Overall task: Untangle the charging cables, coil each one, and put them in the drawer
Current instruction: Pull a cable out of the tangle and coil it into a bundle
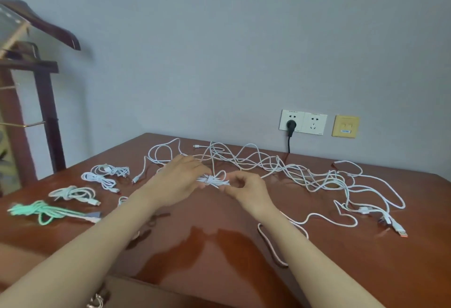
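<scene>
At the far left of the bench lies a green coiled cable. Its long axis runs left to right and its plug ends point right. Beside it and further back sit three white coiled cables, well apart from the loose mass. They look like finished work set aside so they cannot snag again.

Near the middle, the left hand lies over one end of a small white bundle. Its grip is closed round the gathered loops, probably to stop them springing open. The bundle is held just above the bench between the two hands. Its long axis runs roughly left to right, dipping a little toward the right.

The right hand takes the other end, its grip pinching the strand between thumb and forefinger. I judge it is winding or tucking the tail round the middle of the coil.

To the right and behind, the white tangle sprawls across the bench. An orange-tipped plug lies at its near right edge, pointing down and to the right. Much untangling remains.

On the wall behind are sockets, one of them taken by a black plug. No drawer is in view.
</scene>
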`<state>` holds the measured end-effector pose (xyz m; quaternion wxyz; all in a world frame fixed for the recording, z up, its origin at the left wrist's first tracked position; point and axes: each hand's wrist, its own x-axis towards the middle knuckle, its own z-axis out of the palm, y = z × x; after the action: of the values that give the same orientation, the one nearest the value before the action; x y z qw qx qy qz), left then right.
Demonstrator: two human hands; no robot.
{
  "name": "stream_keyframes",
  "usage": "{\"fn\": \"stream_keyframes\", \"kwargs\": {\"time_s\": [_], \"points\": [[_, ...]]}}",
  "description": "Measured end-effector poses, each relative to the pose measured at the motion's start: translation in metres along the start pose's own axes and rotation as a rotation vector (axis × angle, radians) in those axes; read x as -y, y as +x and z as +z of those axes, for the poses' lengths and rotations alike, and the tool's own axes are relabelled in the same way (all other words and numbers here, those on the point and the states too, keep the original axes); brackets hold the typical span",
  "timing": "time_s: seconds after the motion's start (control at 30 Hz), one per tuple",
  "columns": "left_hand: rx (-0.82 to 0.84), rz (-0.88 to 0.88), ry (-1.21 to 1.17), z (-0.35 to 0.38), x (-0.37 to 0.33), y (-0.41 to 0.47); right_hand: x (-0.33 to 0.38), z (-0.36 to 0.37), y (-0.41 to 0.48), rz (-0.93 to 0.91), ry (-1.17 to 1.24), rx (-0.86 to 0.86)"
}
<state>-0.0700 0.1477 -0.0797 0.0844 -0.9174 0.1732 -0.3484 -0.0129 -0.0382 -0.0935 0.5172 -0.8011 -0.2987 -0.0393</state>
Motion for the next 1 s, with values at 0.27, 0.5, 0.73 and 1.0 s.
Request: {"fn": "stream_keyframes", "kwargs": {"time_s": [0.27, 0.5, 0.73, 1.0], "points": [[0.248, -0.237, -0.087, -0.025, 0.039, -0.039, 0.027, 0.066, 0.0, -0.082, -0.107, 0.087], [0.401, -0.373, -0.031, -0.019, 0.049, -0.06, 0.025, 0.1, 0.002, -0.077, -0.265, 0.195], [0.502, -0.511, -0.101, -0.007, 0.056, -0.074, 0.021, 0.112, 0.001, -0.084, -0.268, 0.278], [0.665, -0.483, -0.096, -0.019, 0.053, -0.06, 0.018, 0.09, 0.009, -0.125, -0.338, 0.39]]}}
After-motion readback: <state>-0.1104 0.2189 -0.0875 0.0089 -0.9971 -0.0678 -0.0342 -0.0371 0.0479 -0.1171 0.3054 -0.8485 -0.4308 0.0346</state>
